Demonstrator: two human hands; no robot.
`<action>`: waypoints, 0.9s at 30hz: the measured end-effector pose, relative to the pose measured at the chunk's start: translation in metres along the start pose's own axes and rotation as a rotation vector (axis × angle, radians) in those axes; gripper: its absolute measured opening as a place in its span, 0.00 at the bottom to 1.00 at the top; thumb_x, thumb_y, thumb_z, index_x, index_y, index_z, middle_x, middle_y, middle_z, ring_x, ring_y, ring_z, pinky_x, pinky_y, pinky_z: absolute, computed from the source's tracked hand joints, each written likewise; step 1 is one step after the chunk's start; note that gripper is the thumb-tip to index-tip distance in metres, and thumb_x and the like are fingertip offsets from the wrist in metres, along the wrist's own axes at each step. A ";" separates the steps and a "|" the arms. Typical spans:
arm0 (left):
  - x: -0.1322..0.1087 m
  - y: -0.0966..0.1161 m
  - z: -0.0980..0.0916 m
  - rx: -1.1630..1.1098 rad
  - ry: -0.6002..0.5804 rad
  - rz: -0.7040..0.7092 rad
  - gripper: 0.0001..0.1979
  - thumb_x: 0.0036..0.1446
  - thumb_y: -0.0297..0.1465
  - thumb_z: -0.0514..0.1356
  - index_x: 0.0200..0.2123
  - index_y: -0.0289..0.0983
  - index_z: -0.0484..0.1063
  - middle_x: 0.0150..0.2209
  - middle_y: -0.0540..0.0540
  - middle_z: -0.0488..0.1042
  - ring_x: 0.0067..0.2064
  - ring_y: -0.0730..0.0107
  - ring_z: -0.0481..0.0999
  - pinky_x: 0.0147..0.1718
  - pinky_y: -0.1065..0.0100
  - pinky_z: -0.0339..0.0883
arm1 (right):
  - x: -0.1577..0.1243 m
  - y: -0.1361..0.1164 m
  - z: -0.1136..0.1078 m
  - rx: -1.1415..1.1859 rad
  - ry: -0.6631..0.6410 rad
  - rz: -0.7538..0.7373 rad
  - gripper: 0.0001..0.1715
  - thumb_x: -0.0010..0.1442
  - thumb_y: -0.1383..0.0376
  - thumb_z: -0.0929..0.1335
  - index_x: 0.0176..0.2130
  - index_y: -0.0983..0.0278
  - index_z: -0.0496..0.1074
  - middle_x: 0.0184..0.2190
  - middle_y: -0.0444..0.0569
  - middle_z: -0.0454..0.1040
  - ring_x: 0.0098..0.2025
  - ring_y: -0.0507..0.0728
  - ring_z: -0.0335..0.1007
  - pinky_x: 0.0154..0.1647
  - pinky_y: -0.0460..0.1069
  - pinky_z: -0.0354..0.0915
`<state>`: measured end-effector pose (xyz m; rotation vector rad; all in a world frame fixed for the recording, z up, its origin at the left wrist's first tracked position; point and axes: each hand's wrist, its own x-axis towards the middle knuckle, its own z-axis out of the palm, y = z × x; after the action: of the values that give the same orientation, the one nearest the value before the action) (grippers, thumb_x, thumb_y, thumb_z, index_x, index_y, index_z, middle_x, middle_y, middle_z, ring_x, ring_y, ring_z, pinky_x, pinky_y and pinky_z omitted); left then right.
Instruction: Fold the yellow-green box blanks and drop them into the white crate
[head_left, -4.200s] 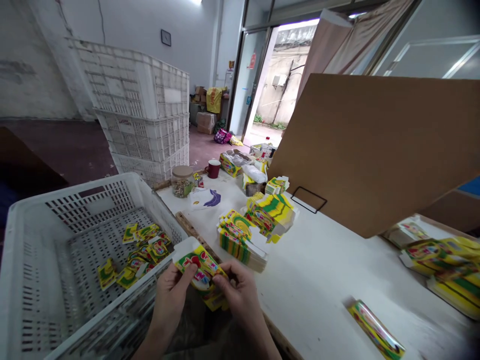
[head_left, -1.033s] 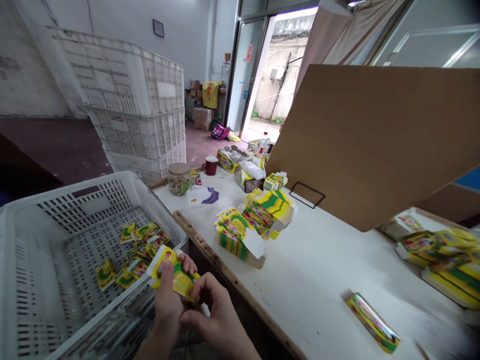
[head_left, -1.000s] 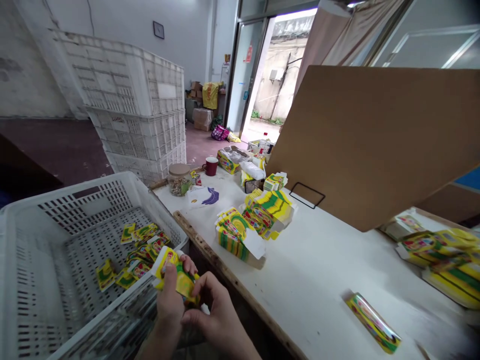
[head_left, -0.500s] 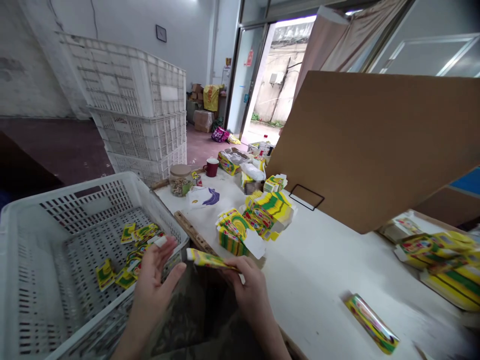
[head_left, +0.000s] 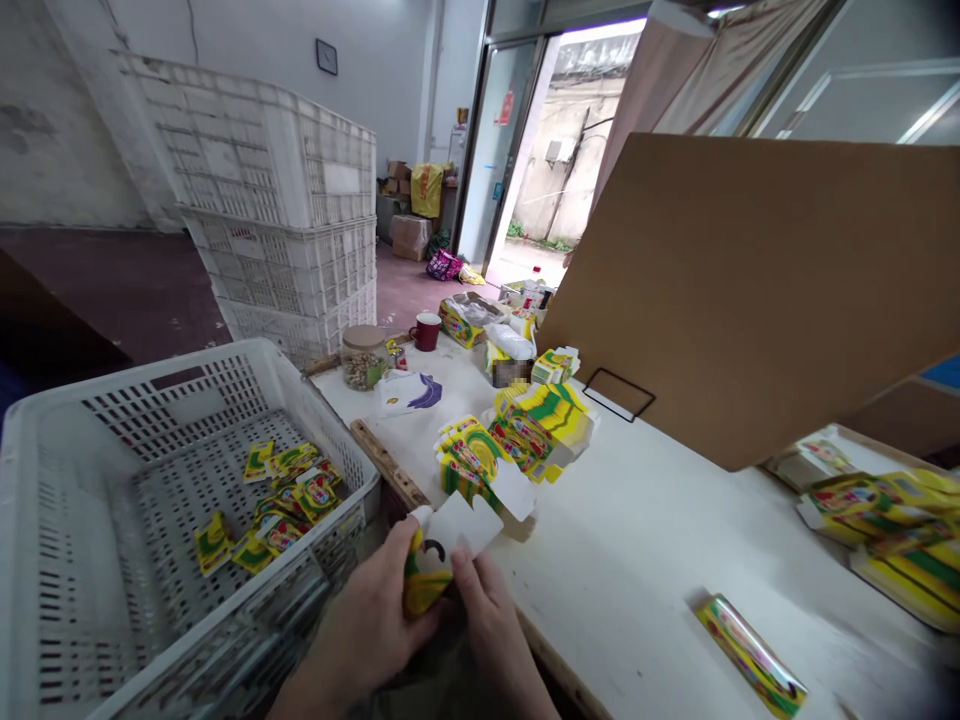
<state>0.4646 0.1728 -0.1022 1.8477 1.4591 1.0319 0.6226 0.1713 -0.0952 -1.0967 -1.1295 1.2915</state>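
Near a part-filled white plastic crate (head_left: 196, 403), left hand (head_left: 369, 610) and right hand (head_left: 491, 620) are pinching an unclosed yellow-green cardboard carton (head_left: 426, 588).

A pale wall (head_left: 401, 80) bears a small, dark-framed clock (head_left: 326, 57) above a reddish floor (head_left: 157, 285), and the plaster (head_left: 45, 140) at far left is patchy and stained. Daylight comes in past a glass door (head_left: 484, 150), with a weathered outer wall (head_left: 576, 110) and low greenery (head_left: 559, 244) outside, and a pinkish curtain (head_left: 660, 70) hangs further right. In the foreground stands a white table (head_left: 622, 570) with a wooden edge (head_left: 390, 467).
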 end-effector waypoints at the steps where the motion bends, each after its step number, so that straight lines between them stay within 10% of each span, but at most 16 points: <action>1: -0.003 0.002 0.004 -0.007 0.002 0.045 0.36 0.48 0.36 0.67 0.60 0.40 0.58 0.51 0.37 0.75 0.49 0.49 0.76 0.46 0.57 0.71 | 0.001 0.000 0.002 0.114 -0.052 0.103 0.31 0.60 0.45 0.65 0.50 0.64 0.71 0.49 0.56 0.75 0.50 0.64 0.71 0.56 0.60 0.64; 8: -0.006 0.016 0.003 0.004 -0.063 0.124 0.27 0.45 0.23 0.61 0.50 0.43 0.62 0.48 0.42 0.72 0.46 0.56 0.76 0.43 0.61 0.71 | 0.005 -0.010 0.006 0.233 -0.230 0.172 0.29 0.57 0.50 0.71 0.55 0.59 0.71 0.54 0.51 0.73 0.57 0.63 0.67 0.63 0.60 0.58; 14: 0.000 0.006 0.003 -0.116 -0.170 -0.039 0.29 0.47 0.26 0.60 0.54 0.40 0.57 0.50 0.38 0.71 0.48 0.55 0.75 0.47 0.58 0.69 | -0.005 0.001 0.000 -0.264 -0.291 -0.237 0.28 0.64 0.62 0.64 0.63 0.53 0.62 0.66 0.50 0.59 0.67 0.60 0.54 0.68 0.58 0.50; 20: 0.001 0.005 0.005 0.001 0.006 -0.096 0.28 0.46 0.29 0.62 0.52 0.38 0.61 0.50 0.37 0.70 0.52 0.49 0.72 0.50 0.51 0.64 | 0.001 0.007 -0.007 -0.409 -0.047 -0.378 0.21 0.61 0.72 0.62 0.50 0.57 0.75 0.57 0.55 0.70 0.59 0.60 0.67 0.59 0.56 0.65; 27: 0.008 0.011 -0.026 0.063 -0.189 -0.142 0.22 0.42 0.32 0.66 0.44 0.42 0.70 0.41 0.45 0.77 0.42 0.53 0.76 0.40 0.61 0.66 | 0.004 -0.012 -0.027 -0.557 -0.387 -0.299 0.21 0.58 0.69 0.69 0.50 0.53 0.76 0.61 0.53 0.64 0.61 0.62 0.63 0.60 0.57 0.62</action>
<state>0.4493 0.1771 -0.0770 1.8025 1.4987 0.7303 0.6513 0.1762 -0.0867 -1.0315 -1.9478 0.9942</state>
